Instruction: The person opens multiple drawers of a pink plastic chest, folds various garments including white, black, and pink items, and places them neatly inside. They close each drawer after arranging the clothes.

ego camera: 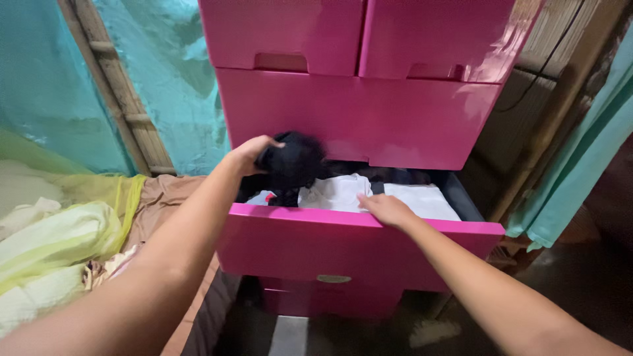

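A pink plastic chest of drawers (356, 118) stands in front of me, with one drawer (343, 247) pulled out. My left hand (249, 155) grips a bunched black garment (293, 161) above the left end of the open drawer. My right hand (388, 209) rests on the drawer's front rim, fingers lying against the folded white clothes (343, 191) inside. More white fabric (422, 198) lies to the right in the drawer, and dark clothing sits at the back.
Pale yellow-green bedding (53, 250) and a brown sheet (161, 198) lie at the left. Turquoise netting (165, 79) and a wooden post (119, 92) hang behind. A teal curtain (587, 158) hangs at the right. Closed pink drawers sit above and below.
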